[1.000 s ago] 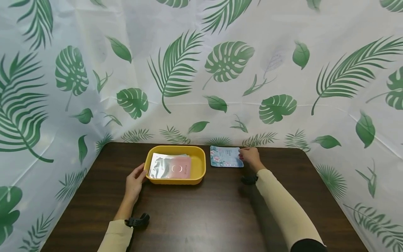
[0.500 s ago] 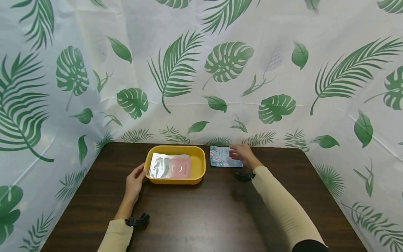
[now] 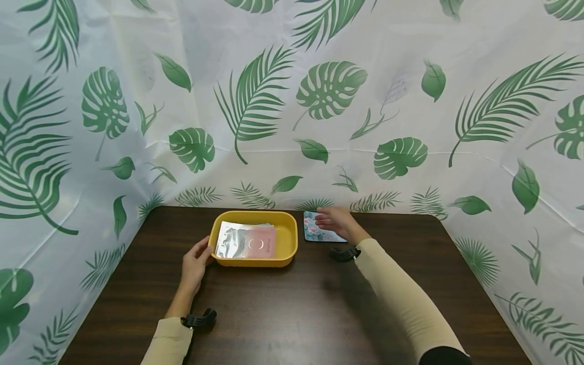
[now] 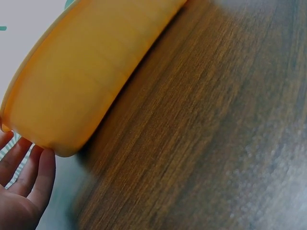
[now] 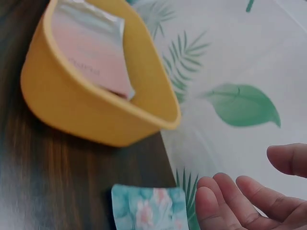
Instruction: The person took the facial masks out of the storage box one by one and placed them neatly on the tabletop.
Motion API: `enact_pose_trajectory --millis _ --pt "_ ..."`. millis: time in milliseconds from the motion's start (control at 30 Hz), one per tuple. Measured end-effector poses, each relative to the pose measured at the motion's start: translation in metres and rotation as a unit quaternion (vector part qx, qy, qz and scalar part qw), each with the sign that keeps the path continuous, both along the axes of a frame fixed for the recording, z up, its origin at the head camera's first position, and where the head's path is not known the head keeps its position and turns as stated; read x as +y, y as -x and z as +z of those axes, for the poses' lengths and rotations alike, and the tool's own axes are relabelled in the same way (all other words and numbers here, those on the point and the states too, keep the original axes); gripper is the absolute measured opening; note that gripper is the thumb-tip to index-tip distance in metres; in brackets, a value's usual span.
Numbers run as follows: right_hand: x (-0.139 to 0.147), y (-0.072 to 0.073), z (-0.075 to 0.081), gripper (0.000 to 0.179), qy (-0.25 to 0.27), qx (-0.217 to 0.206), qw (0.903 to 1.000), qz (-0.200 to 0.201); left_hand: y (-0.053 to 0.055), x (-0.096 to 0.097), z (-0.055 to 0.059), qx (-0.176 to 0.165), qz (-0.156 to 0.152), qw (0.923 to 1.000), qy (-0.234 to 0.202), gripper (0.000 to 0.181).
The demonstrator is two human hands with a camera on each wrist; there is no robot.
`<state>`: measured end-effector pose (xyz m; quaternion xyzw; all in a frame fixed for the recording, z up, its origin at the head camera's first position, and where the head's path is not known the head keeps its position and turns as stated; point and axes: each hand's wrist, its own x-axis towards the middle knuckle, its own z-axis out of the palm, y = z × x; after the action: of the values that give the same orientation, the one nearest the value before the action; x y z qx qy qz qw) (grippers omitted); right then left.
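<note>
At the left end of a yellow plastic tray, my left hand touches the outer wall. In the left wrist view its fairly straight fingers rest against the tray's rounded end. My right hand is spread above a blue floral sheet-mask packet lying flat on the table, right of the tray. The hand hides the packet's right part. Nothing is between the right fingers and thumb in the right wrist view. A pink and silver packet lies in the tray, with a bluish edge showing beneath it.
The dark wooden table extends in front of the tray and to both sides. Behind its back edge hangs a white cloth printed with green leaves. Each wrist wears a black strap.
My right hand has moved left from the floral packet's right edge to over its middle, fingers pointing toward the tray. The packet stays in place. My left hand and the tray have not moved.
</note>
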<state>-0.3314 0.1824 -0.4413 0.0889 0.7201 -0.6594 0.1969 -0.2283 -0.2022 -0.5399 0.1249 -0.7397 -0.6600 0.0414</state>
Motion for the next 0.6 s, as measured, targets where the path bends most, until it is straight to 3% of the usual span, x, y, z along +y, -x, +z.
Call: enact_pose_trajectory --millis 600 --pt "-0.059 -0.003 0.003 0.038 0.017 -0.025 0.9995 0.008 0.002 -0.001 0.002 -0.002 0.001 0.9999 0.013 0.044"
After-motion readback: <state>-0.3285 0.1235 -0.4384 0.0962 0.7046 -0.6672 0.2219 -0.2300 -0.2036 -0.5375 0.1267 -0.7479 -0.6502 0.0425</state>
